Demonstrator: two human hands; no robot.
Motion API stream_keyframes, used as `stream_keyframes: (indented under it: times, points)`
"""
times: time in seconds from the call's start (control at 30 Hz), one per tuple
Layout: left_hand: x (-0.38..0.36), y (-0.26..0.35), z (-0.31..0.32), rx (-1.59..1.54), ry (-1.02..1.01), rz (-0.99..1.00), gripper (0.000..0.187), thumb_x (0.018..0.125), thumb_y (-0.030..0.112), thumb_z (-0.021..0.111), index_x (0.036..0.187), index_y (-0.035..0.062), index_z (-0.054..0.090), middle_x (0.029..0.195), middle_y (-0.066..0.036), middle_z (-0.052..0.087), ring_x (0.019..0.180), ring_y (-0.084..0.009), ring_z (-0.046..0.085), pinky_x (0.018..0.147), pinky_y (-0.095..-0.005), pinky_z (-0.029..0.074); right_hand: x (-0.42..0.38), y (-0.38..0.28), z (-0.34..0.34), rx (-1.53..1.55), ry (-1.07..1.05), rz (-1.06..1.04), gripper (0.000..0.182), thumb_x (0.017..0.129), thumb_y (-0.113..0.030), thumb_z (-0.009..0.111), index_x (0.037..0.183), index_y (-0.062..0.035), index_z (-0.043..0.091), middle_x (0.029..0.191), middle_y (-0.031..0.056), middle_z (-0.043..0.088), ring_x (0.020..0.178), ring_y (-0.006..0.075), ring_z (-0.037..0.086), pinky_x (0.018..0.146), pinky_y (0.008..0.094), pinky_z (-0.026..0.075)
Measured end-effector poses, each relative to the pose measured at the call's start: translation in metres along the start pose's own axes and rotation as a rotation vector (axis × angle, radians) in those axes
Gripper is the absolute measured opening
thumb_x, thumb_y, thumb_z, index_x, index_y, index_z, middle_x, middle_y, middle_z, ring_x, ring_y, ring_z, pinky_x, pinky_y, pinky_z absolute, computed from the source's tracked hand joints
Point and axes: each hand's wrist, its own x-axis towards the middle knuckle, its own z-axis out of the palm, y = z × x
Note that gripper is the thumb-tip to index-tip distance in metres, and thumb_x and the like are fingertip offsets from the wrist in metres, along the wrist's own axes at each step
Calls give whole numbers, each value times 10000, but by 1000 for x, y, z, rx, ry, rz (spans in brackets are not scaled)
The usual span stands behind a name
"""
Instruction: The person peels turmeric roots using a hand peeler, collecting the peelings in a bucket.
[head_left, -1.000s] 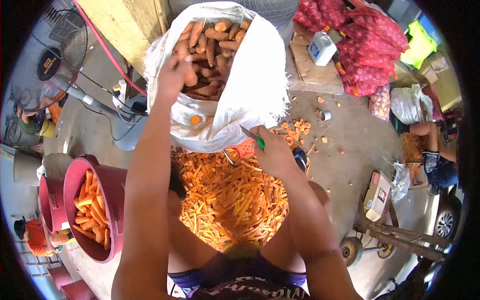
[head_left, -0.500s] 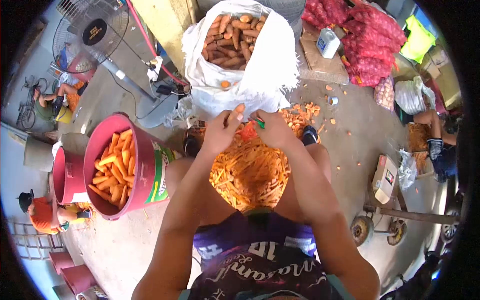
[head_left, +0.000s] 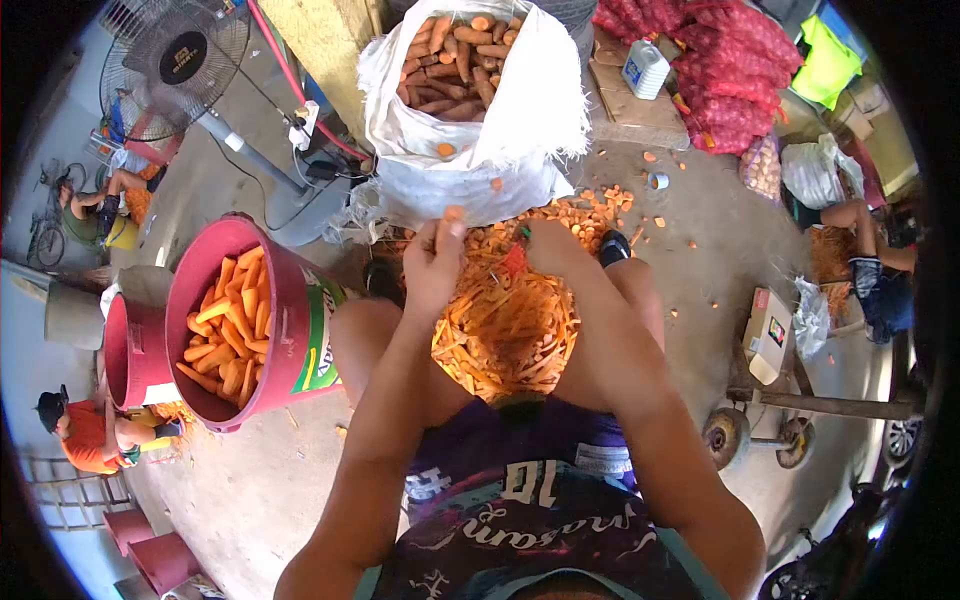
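My left hand (head_left: pixel 433 262) is closed around a carrot (head_left: pixel 454 214), whose orange end shows above the fingers. To its right, my right hand (head_left: pixel 556 258) is wrapped round a peeler (head_left: pixel 526 233) with a green part at the fingers and a red part beside them. Both hands are apart, over a heap of orange peelings (head_left: pixel 500 345) between the knees. Beyond them stands a white sack (head_left: pixel 460 185) of unpeeled carrots (head_left: pixel 462 65). A small orange piece (head_left: pixel 496 184) appears in front of the sack.
A pink tub (head_left: pixel 290 330) of peeled carrots (head_left: pixel 232 325) stands at left, near a fan (head_left: pixel 185 60). Cut carrot ends (head_left: pixel 600 205) lie on the floor. Red net sacks (head_left: pixel 735 80), a white jug (head_left: pixel 645 70) and a cart (head_left: pixel 770 430) are at right. Other people sit on both sides.
My left hand has moved slightly lower and away from my right hand. The view has shifted a little, and a small orange piece now shows in front of the sack.
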Motion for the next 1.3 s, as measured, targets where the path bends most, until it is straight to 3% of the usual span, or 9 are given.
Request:
stream_keyframes:
  times: [0.1, 0.2, 0.3, 0.33, 0.43, 0.87, 1.07, 1.13, 1.3]
  points:
    - [15, -12, -16, -176, 98, -161, 313, 1076, 391, 602, 1099, 85, 667, 778, 42, 561, 654, -56, 496, 550, -252, 389, -9, -4, -28, 426, -96, -73, 320, 906, -142, 727, 1217, -72, 703, 1129, 177, 743, 1078, 336, 709, 941, 428, 543]
    - [22, -31, -25, -490, 109, -458, 435, 1090, 287, 575, 1489, 124, 518, 978, 35, 614, 713, -78, 535, 615, -250, 436, -8, -10, -30, 520, -52, -97, 466, 823, -268, 882, 1211, -103, 686, 1122, 122, 730, 1070, 274, 686, 950, 386, 521]
    - [20, -38, -18, -523, -34, -429, 517, 1090, 243, 572, 1580, 146, 440, 1152, 25, 653, 883, -57, 614, 712, -229, 462, -13, -14, -21, 552, 13, -143, 571, 759, -310, 944, 1216, -114, 663, 1119, 107, 731, 1045, 251, 687, 946, 376, 526]
    - [20, -39, -14, -587, -23, -421, 533, 1086, 220, 583, 1589, 135, 427, 1315, 7, 652, 1098, -84, 645, 838, -265, 512, -11, -15, -16, 542, 23, -180, 564, 762, -311, 944, 1211, -117, 664, 1115, 101, 732, 1037, 239, 686, 944, 370, 528]
    - [15, -40, -1, -598, -16, -464, 518, 1105, 229, 539, 1597, 129, 415, 1395, -10, 633, 1186, -141, 650, 921, -325, 544, -10, -20, -9, 579, 18, -206, 567, 757, -311, 950, 1204, -111, 664, 1086, 87, 734, 1013, 214, 678, 940, 358, 530]
    - [4, -23, 5, -602, -180, -522, 498, 1144, 257, 392, 1609, 81, 383, 1420, -68, 613, 1234, -209, 632, 1020, -356, 537, 1, -12, -3, 601, 61, -224, 521, 767, -281, 948, 1169, -109, 664, 1044, 89, 727, 995, 224, 679, 933, 362, 526]
    - [-2, -28, -5, -530, -348, -614, 481, 1145, 287, 401, 1592, 111, 427, 1321, -34, 644, 1002, -184, 667, 837, -360, 583, 25, 12, -19, 605, 148, -29, 537, 775, -336, 948, 1175, -137, 650, 1003, 76, 737, 942, 197, 690, 863, 349, 551]
    - [-16, 2, 4, -471, -281, -670, 418, 1132, 362, 455, 1488, 159, 538, 971, 10, 660, 714, -138, 598, 610, -310, 502, 30, 19, -24, 463, 265, 26, 567, 775, -378, 945, 1190, -143, 637, 1013, 92, 745, 928, 199, 700, 840, 368, 566]
    - [-2, -40, -16, -657, -248, -635, 395, 1142, 320, 426, 1461, 120, 542, 1053, -36, 666, 806, -158, 634, 687, -341, 552, 12, -6, -9, 550, 134, -44, 486, 783, -256, 943, 1157, -116, 667, 1092, 43, 715, 1026, 181, 673, 936, 344, 529]
